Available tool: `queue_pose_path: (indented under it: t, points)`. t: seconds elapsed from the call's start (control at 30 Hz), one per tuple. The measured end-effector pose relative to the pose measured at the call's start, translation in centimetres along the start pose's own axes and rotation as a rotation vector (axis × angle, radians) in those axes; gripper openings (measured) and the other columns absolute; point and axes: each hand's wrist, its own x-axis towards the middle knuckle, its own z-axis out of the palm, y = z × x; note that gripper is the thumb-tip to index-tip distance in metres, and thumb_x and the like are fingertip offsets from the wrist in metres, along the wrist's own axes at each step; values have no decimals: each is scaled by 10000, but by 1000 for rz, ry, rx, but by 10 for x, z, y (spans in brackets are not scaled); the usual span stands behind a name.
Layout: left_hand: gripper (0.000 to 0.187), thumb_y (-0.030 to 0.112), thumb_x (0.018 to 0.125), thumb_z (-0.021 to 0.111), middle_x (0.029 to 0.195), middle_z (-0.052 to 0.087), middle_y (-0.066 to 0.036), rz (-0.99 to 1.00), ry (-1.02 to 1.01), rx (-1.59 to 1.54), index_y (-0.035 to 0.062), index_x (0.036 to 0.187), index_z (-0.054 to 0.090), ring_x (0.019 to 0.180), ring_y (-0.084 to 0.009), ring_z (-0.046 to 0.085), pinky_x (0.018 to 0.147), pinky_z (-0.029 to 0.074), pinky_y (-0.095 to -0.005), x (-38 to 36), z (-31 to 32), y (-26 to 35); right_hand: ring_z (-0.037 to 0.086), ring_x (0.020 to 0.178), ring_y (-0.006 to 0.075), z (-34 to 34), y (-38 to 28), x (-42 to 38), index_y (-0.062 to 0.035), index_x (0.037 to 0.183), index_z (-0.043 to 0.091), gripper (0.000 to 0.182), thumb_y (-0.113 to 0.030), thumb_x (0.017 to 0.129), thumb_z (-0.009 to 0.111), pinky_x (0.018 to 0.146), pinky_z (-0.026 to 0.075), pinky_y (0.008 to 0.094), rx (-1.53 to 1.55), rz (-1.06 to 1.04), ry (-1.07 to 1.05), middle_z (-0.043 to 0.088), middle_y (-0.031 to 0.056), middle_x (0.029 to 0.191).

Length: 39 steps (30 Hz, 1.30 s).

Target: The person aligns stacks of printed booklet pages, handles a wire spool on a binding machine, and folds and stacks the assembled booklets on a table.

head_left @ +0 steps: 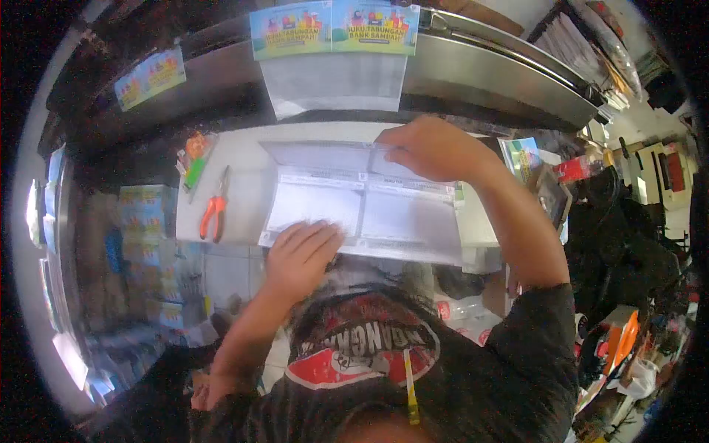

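Note:
A printed paper sheet [410, 214] with boxed tables in several panels lies on the white table in front of me. Its top part is tilted up along a crease. My right hand [436, 151] pinches the sheet's upper edge between thumb and fingers, right of the middle. Near the lower left corner, my left hand [306, 255] rests on the paper with its fingers stretched out flat. Orange-handled pliers [216, 207] lie to the left of the sheet. Beyond them is a green cutter [195, 171] beside a small orange item.
Behind the white table [244, 136], a printed cover sheet [332, 77] hangs over a metal machine edge [487, 81]. Stacks of printed booklets [144, 229] stand at the left. At the right are a red-labelled bottle [580, 168] and dark bags. Plastic bottles [461, 306] lie below the table edge.

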Motion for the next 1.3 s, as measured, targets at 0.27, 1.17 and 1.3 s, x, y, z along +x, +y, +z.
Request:
queue_pose_path:
  t: [0.27, 1.17, 1.3]
  points:
    - [184, 8, 867, 605, 946, 696, -151, -672, 330, -17, -8, 1040, 666, 832, -246, 686, 768, 544, -330, -40, -62, -7, 642, 918, 420, -16, 6, 15, -55, 989, 659, 215, -215, 860, 593, 822, 511, 493, 31, 17, -80, 676, 216, 956]
    - [371, 126, 922, 650, 1153, 626, -81, -1560, 538, -1597, 111, 1259, 495, 1029, -239, 649, 792, 577, -396, -4, 29, 66, 658, 790, 369, 35, -28, -18, -60, 1043, 614, 203, -149, 868, 564, 736, 520, 473, -246, 102, 52, 671, 168, 876]
    - [389, 118, 885, 669, 1091, 630, -115, -1642, 407, -1629, 39, 1230, 505, 899, -255, 669, 654, 572, -339, 14, 35, 68, 644, 916, 333, 66, -45, -32, -83, 1070, 621, 262, -275, 898, 577, 786, 525, 464, -86, -33, 3, 656, 117, 1048]
